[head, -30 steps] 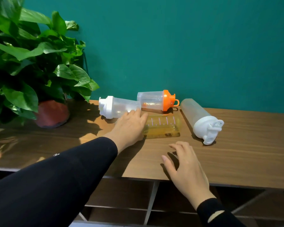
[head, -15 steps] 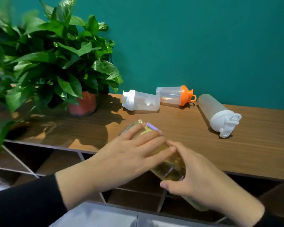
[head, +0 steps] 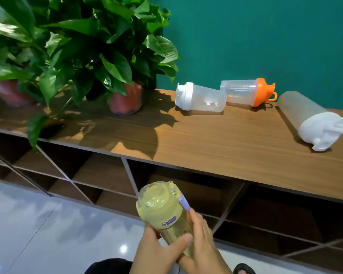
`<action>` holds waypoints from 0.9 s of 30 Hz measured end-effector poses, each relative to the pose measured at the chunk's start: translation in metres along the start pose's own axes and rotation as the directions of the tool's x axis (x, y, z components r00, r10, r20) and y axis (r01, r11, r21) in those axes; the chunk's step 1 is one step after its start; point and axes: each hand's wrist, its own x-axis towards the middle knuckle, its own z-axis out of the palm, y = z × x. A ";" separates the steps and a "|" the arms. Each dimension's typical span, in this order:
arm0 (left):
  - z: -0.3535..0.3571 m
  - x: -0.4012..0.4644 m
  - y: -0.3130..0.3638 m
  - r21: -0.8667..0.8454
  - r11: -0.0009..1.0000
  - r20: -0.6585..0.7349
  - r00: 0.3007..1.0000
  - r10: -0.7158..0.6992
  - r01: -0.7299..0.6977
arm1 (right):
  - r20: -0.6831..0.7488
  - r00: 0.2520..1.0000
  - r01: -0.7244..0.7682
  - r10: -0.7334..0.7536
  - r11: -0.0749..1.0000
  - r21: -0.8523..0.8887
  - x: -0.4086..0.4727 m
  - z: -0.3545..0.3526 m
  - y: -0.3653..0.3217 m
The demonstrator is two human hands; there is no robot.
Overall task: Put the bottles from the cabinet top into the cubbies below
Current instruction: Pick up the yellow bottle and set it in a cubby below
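Observation:
A yellow bottle (head: pixel 162 210) with a clear cap and a purple tab is held low in front of the cubbies (head: pixel 186 196), cap towards me. My left hand (head: pixel 156 252) and my right hand (head: pixel 204 244) both grip its body. Three bottles lie on their sides on the wooden cabinet top (head: pixel 226 147): a white-lidded clear shaker (head: pixel 200 99), an orange-lidded clear shaker (head: pixel 248 91) behind it, and a large frosted bottle with a white lid (head: pixel 313 119) at the right.
Two potted plants (head: pixel 125 99) with broad green leaves stand on the left of the cabinet top, leaves hanging over its edge. A teal wall (head: pixel 265 36) backs the cabinet. Grey glossy floor (head: pixel 38 224) lies below left. A dark shoe (head: pixel 243 269) shows at the bottom.
The yellow bottle has come off the cabinet top and down in front of the cubbies, held in both hands. My view has dropped and shifted left.

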 end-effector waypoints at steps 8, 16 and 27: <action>-0.028 0.080 -0.005 0.216 0.966 0.106 0.987 0.121 -0.142 | 0.070 0.992 -0.117 0.102 0.955 0.273 0.075 0.024 0.028; -0.024 0.125 -0.012 0.181 0.967 0.109 0.981 0.162 -0.180 | -0.037 0.983 -0.165 0.181 0.950 0.263 0.113 0.042 0.050; -0.017 0.157 -0.015 0.136 0.980 -0.009 0.989 0.150 -0.147 | -0.061 0.960 -0.239 0.272 0.915 0.325 0.148 0.049 0.050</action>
